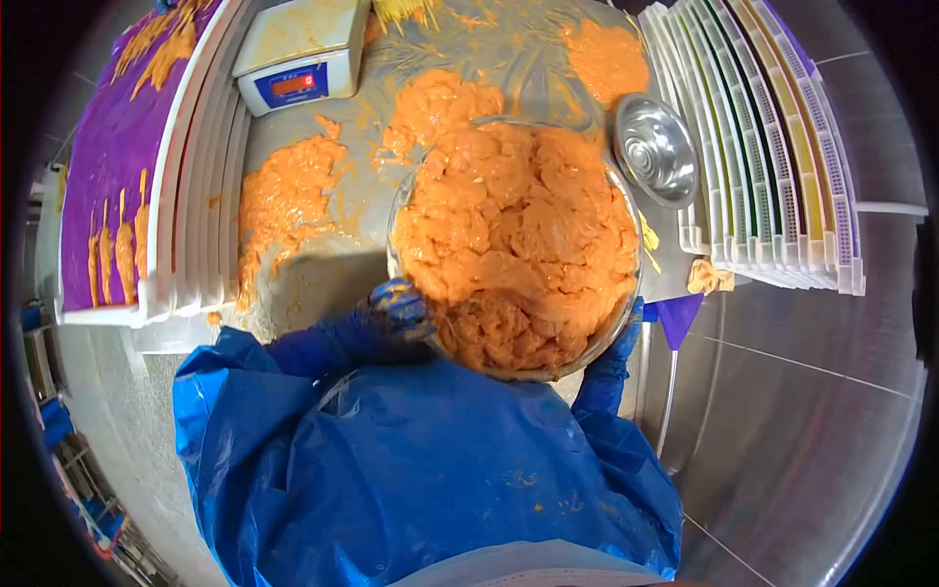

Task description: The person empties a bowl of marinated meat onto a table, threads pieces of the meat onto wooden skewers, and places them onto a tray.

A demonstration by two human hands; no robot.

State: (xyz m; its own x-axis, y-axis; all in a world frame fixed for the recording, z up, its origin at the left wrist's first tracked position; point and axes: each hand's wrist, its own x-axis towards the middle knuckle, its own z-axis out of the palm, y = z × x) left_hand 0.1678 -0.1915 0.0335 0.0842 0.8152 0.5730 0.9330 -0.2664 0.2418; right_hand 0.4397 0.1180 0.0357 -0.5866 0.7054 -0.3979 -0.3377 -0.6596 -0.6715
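Note:
A large steel bowl heaped with orange marinated meat is tilted toward me above the steel table. My left hand, in a blue glove smeared with orange, grips the bowl's near left rim. My right hand, also gloved in blue, holds the bowl's near right rim from below and is mostly hidden by it. My blue plastic apron fills the lower view.
Piles of orange meat lie on the steel table. A scale sits at the back left. A purple tray with meat strips tops white trays on the left. A small upturned steel bowl rests by stacked coloured trays on the right.

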